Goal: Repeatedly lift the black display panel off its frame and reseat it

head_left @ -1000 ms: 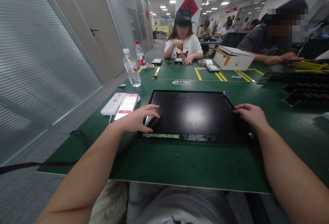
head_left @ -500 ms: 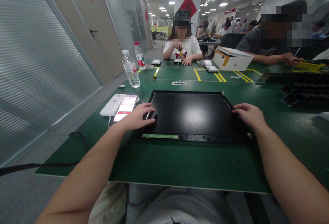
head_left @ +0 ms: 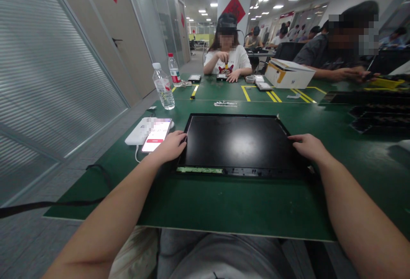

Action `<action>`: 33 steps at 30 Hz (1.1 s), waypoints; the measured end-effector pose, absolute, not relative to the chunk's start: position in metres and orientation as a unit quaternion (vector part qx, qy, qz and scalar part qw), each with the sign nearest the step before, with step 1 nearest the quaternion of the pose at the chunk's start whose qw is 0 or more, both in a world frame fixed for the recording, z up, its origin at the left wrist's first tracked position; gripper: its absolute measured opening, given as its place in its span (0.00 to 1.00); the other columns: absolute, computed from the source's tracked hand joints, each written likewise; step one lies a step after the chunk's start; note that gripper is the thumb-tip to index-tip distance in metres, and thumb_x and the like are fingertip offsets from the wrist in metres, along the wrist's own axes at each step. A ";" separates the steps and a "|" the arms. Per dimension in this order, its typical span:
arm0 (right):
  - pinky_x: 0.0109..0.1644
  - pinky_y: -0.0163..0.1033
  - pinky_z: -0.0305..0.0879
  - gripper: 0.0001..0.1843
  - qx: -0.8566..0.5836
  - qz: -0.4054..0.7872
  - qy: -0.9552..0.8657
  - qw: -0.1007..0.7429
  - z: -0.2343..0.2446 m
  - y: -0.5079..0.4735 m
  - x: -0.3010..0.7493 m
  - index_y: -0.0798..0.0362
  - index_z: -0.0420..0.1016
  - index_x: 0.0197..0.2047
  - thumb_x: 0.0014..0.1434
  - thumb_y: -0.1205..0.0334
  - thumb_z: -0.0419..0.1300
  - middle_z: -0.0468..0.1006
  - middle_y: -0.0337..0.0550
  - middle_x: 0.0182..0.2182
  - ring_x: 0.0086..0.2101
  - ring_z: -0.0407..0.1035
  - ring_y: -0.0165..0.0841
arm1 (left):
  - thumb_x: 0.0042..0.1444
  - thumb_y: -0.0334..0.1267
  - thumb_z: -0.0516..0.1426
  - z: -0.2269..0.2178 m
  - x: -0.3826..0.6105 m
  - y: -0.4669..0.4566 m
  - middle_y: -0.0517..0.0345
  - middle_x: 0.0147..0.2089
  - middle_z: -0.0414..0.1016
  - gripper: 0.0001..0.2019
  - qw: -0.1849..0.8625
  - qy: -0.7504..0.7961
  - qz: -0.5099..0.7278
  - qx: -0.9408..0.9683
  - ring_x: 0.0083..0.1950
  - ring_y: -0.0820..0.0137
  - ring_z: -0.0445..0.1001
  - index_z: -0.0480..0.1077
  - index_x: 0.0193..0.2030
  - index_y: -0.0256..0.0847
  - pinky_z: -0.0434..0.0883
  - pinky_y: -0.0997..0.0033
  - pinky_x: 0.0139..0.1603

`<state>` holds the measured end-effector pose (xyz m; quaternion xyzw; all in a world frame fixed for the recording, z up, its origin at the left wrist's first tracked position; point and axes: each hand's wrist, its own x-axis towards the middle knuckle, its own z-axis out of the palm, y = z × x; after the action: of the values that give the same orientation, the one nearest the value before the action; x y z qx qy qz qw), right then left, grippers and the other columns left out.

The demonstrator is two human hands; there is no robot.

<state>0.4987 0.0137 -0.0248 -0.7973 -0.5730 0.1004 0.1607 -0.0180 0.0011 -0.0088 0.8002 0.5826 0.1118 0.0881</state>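
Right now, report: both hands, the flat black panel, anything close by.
Left hand at left edge of flat black rectangular panel, grip unclear. Right hand flat on its right edge. Panel lies on green table. Lit phone beside left hand.

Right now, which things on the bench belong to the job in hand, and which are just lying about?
In hand: black panel, left hand at its left edge, right hand on its right edge; green circuit strip along its near edge.

Lying about: phone, white power bank, water bottle, cardboard box, black trays at far right.
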 end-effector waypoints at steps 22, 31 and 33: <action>0.46 0.44 0.76 0.27 -0.799 0.193 -0.533 0.200 -0.030 0.018 0.505 0.52 0.87 0.50 0.48 0.73 0.60 0.85 0.49 0.36 0.38 0.80 0.43 | 0.61 0.32 0.52 -0.017 -0.019 0.007 0.36 0.67 0.76 0.27 0.062 0.617 0.120 0.775 0.71 0.48 0.73 0.73 0.67 0.33 0.66 0.46 0.74; 0.48 0.47 0.74 0.18 -0.802 0.179 -0.526 0.220 -0.025 0.013 0.498 0.49 0.86 0.42 0.49 0.70 0.62 0.83 0.48 0.34 0.39 0.78 0.44 | 0.58 0.35 0.53 -0.016 -0.020 0.010 0.34 0.67 0.76 0.22 0.100 0.631 0.149 0.755 0.72 0.45 0.71 0.82 0.54 0.31 0.64 0.49 0.76; 0.47 0.44 0.72 0.19 -0.801 0.190 -0.511 0.249 -0.025 0.012 0.496 0.51 0.85 0.44 0.50 0.70 0.61 0.83 0.49 0.37 0.39 0.77 0.42 | 0.56 0.33 0.53 -0.013 -0.017 0.008 0.35 0.66 0.78 0.21 0.117 0.631 0.173 0.747 0.71 0.46 0.72 0.83 0.50 0.32 0.65 0.50 0.76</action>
<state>0.4958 0.0119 -0.0250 -0.8008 -0.5107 0.1899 0.2486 -0.0172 0.0084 -0.0126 0.7471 0.6312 0.1727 0.1169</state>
